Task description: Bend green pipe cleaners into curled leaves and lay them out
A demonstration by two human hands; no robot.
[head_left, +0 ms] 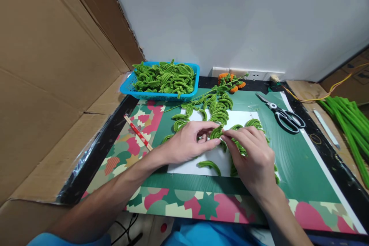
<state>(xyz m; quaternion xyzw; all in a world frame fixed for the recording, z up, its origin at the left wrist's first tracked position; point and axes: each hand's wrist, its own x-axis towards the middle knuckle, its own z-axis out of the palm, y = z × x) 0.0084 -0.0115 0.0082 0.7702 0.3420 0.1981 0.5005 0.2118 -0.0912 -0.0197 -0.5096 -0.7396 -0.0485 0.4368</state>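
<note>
Between my two hands is a curved green fuzzy piece [216,132], held above a white sheet [184,168]. My left hand [193,141] has its thumb and fingers around the piece's left side. The fingertips of my right hand [251,150] pinch its right end. Beneath and around my hands lie several similar green pieces, one of them a loose curved piece [210,167] near the sheet's front edge. Other green pieces [219,110] form a cluster just beyond my hands. My right hand partly hides the pieces under it.
A blue basket [197,84] full of green pieces stands at the back left. Behind my hands lies an orange flower stem [223,78]. Black-handled scissors [284,117] lie right, wrapped chopsticks [138,133] left. Green stems [350,123] are at the far right, near yellow wires [331,91].
</note>
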